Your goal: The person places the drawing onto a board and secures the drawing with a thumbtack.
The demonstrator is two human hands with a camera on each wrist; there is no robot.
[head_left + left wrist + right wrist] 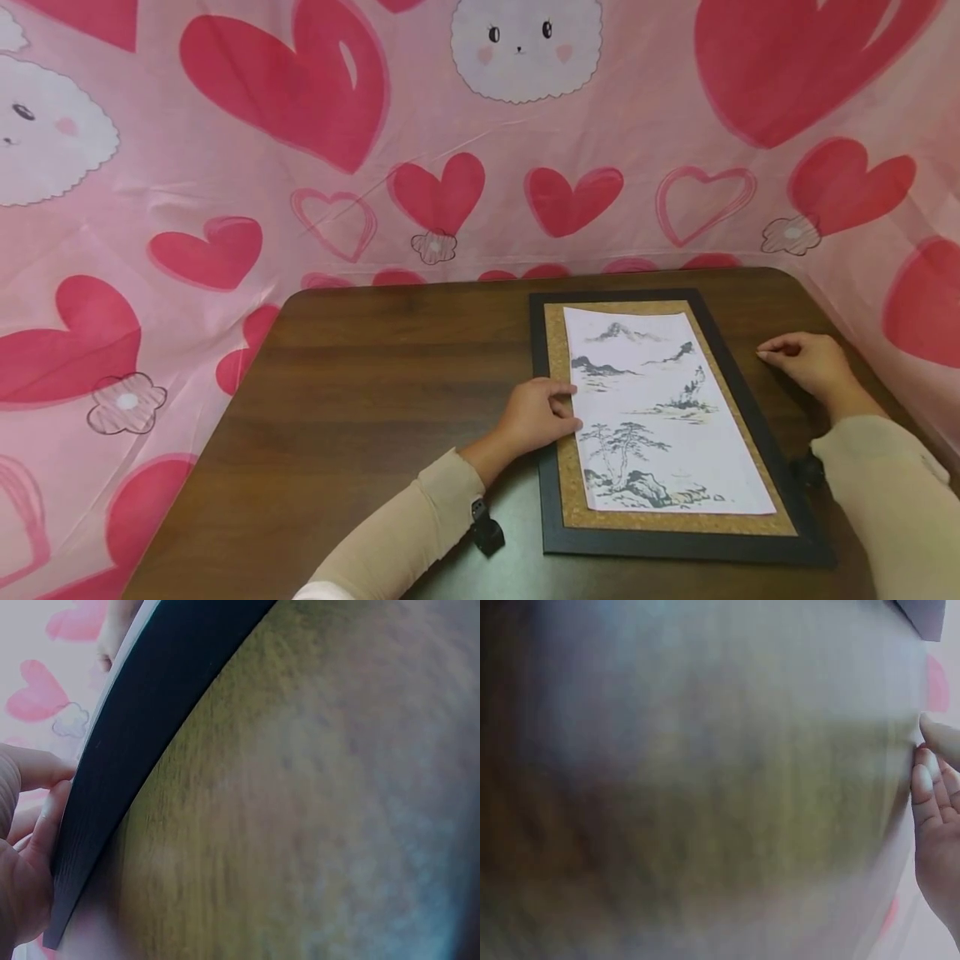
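A sheet of white paper printed with an ink landscape lies on a cork board with a black frame. My left hand is at the paper's left edge, thumb and forefinger spread, their tips right at the edge. In the left wrist view, my left fingers show beside the black frame. My right hand is over the table to the right of the board, thumb and forefinger tips close together. I cannot tell whether something small is between them. In the right wrist view, my right hand shows its fingers bent toward the thumb.
The board lies on the right part of a dark brown wooden table. Behind and beside the table hangs a pink cloth with hearts and white faces. A small black device is strapped at each wrist.
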